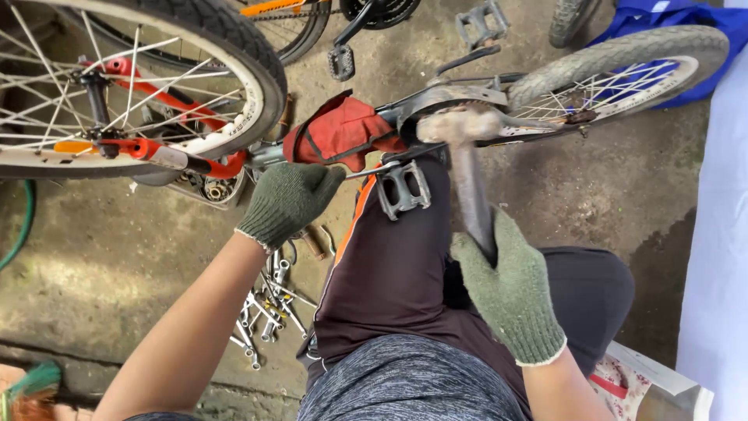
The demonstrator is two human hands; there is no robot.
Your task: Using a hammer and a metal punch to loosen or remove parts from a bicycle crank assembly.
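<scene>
A stained concrete floor ran under everything, with a scatter of small wrenches lying on it near the person's left knee. A small bicycle lay on its side across the person's lap, its rear wheel toward the floor's far right edge and a red rag draped over the frame. The left hand, in a green knit glove, had its fingers closed around a slim metal tool just under the rag, beside a pedal. The right hand, gloved alike, was clamped on the handle of a hammer, whose head sat blurred over the crank area. The hammer looked head-heavy and stiff, best gripped low on the handle; the thin tool seemed rigid and likely slippery. A second bicycle's wheel stood at the far left.
</scene>
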